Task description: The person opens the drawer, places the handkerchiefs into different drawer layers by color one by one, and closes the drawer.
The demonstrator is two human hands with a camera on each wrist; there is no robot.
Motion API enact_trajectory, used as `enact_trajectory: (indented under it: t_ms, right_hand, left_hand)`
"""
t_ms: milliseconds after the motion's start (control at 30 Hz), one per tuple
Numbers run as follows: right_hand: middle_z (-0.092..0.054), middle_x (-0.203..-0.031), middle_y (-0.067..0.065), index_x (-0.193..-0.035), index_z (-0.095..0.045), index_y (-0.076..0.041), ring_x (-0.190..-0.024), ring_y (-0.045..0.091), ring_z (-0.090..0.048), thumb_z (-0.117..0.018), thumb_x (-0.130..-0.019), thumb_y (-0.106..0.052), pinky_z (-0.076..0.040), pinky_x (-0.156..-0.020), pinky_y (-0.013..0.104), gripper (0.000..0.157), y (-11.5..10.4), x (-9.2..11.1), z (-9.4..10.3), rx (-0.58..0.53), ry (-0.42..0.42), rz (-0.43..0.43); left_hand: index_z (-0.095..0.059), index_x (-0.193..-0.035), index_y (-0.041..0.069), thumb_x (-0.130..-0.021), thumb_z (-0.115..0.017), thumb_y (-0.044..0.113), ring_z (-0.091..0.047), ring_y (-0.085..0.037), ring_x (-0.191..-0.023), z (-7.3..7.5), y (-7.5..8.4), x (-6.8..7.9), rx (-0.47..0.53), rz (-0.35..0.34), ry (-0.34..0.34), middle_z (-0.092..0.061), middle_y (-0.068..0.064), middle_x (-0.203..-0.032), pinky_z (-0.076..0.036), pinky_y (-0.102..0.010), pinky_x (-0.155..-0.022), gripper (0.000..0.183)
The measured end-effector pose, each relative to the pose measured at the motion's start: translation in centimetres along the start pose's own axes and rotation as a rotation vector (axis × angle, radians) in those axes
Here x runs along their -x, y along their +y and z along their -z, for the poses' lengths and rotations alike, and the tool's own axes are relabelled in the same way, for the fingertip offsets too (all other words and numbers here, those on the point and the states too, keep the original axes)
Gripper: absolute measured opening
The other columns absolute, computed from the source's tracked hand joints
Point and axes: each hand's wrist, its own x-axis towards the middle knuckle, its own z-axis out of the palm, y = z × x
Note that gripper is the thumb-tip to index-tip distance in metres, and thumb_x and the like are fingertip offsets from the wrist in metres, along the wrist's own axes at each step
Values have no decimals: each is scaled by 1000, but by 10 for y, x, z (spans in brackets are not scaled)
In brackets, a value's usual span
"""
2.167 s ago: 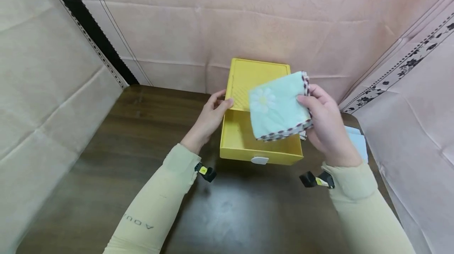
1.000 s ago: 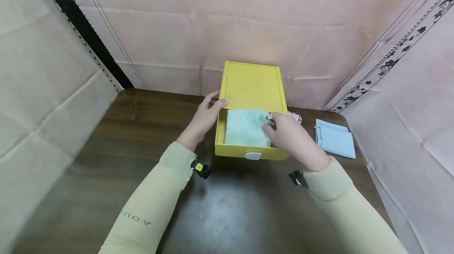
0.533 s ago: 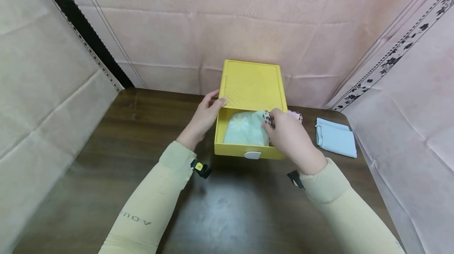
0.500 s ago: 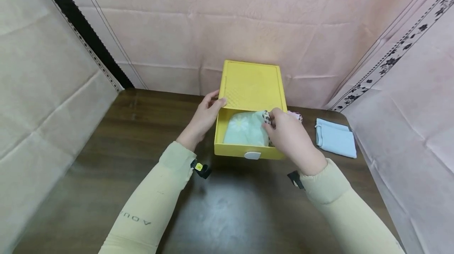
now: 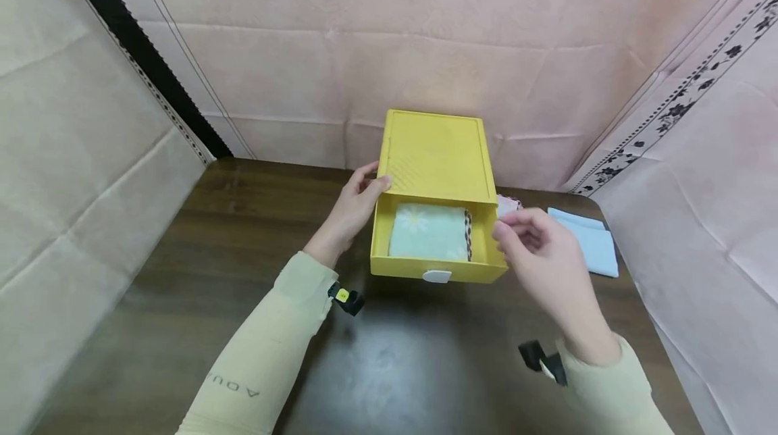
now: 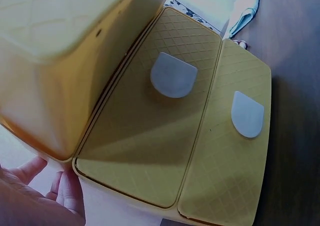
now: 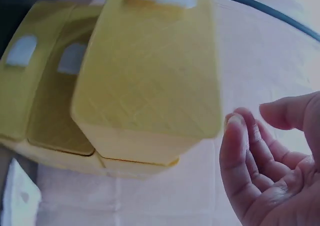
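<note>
A yellow drawer cabinet [image 5: 440, 151] stands at the back of the table with its top drawer [image 5: 389, 266] pulled out. Inside the drawer lies a folded mint-green cloth [image 5: 425, 232] with a daisy and a brown-and-white checked edge. My left hand [image 5: 349, 209] holds the cabinet's left side, the thumb at its upper edge near the drawer opening. In the left wrist view, fingertips [image 6: 70, 191] press the cabinet's side. My right hand [image 5: 547, 259] is just right of the drawer, fingers loosely bent with nothing between them. In the right wrist view, thumb and fingertips stand apart.
A folded light-blue cloth [image 5: 589, 246] lies on the dark wooden table [image 5: 389, 367] at the right, partly behind my right hand. A pinkish cloth [image 5: 506, 205] shows beside the cabinet. Two lower drawers with white pulls [image 6: 175, 76] are closed. Pale fabric walls [image 5: 340, 70] surround the table.
The right hand lowered the mint cloth into the drawer, let it go and moved out to the right. The cloth lies flatter now. The left hand has stayed on the cabinet.
</note>
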Motion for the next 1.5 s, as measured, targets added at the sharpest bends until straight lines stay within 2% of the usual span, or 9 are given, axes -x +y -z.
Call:
enact_trajectory:
  t_ms: [100,267,433,633,767,900,1100,1333,1500]
  right_hand:
    - [-67,-88,17,-105,-64,-3,-74,24,-65,-65,-94,-21,-55,-66,31,22,8,20,7,-135,17,-39]
    - [-68,-86,15,-101,-62,2,-72,24,-66,-62,-95,-16,-55,-64,32,19,22,42,5,-194,24,-100]
    - [-68,-85,17,-96,-62,3,-71,25,-66,-61,-96,-18,-55,-65,34,21,34,57,-10,-238,-11,-174]
    - [-71,-86,13,-96,-69,-1,-76,25,-68,-61,-96,-27,-55,-68,35,26,47,68,-34,-263,-118,-247]
    - [-72,-86,12,-98,-72,-5,-76,26,-69,-62,-95,-33,-55,-69,37,30,49,64,-50,-290,-173,-290]
    - [-72,-84,13,-98,-73,-3,-75,31,-69,-62,-95,-33,-55,-70,38,32,47,58,-66,-335,-213,-305]
    - [-71,-85,16,-102,-72,-2,-76,35,-68,-61,-96,-30,-55,-68,41,30,43,51,-88,-395,-253,-278]
    - [-71,-85,16,-107,-71,-5,-75,35,-68,-61,-96,-32,-55,-66,42,31,47,38,-95,-412,-220,-252]
    - [-70,-87,20,-107,-71,-4,-77,34,-67,-60,-96,-35,-55,-67,42,34,54,24,-96,-400,-217,-270]
  left_hand:
    - [-38,-145,34,-87,-58,59,-51,-23,-107,-1,-1,2,8,-5,-1,-48,-6,-120,-39,-44,-96,66]
    - [-38,-145,32,-88,-58,58,-49,-23,-106,0,-1,4,11,-37,6,-46,-7,-120,-39,-42,-94,66]
    - [-39,-145,32,-88,-58,59,-49,-23,-105,0,-1,6,15,-60,10,-46,-8,-118,-39,-42,-92,66]
    - [-39,-144,30,-88,-59,56,-49,-22,-103,-1,-4,5,21,-64,-3,-44,-8,-117,-40,-40,-91,65]
    - [-39,-144,30,-89,-58,56,-49,-22,-104,-1,-3,5,19,-81,6,-44,-7,-116,-40,-41,-92,65]
    - [-38,-144,31,-89,-58,56,-49,-22,-104,1,-2,4,15,-80,9,-44,-7,-117,-40,-41,-92,64]
    - [-40,-143,29,-90,-58,52,-50,-23,-103,1,-1,1,38,-101,9,-45,-8,-115,-41,-41,-91,60]
    - [-41,-142,29,-90,-58,52,-49,-23,-102,0,-1,-2,36,-98,-4,-43,-10,-114,-40,-41,-89,59]
    - [-41,-141,33,-89,-58,54,-48,-23,-105,-3,-8,-3,33,-59,-10,-44,-8,-116,-39,-43,-91,58]
